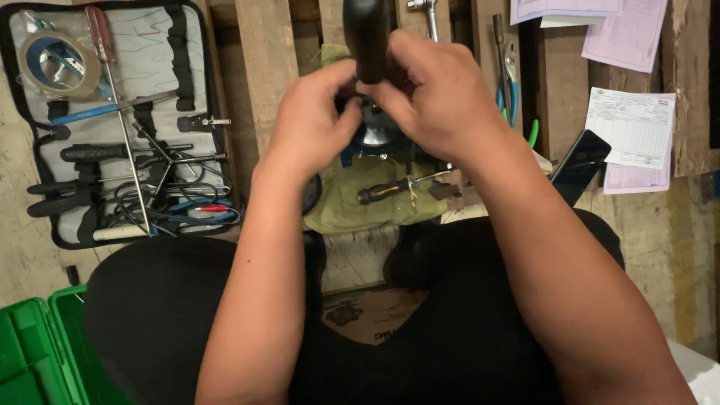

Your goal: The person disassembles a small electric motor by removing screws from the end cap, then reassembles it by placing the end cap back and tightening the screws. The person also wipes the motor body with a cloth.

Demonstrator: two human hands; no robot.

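Gripping a dark, rounded plastic handle (369,37) that ran upright toward twelve o'clock, the right hand (435,97) wrapped its fingers closed around the shaft, nearer of the two. The left hand (319,120), at nine o'clock of it, pinched its fingertips at the handle's base above a shiny metal part (375,135) over an olive green cloth (352,206). An open tool pouch (150,45) lay at ten o'clock.

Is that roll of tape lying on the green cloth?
No, the tape lies in the open tool case at the left, apart from the green cloth.
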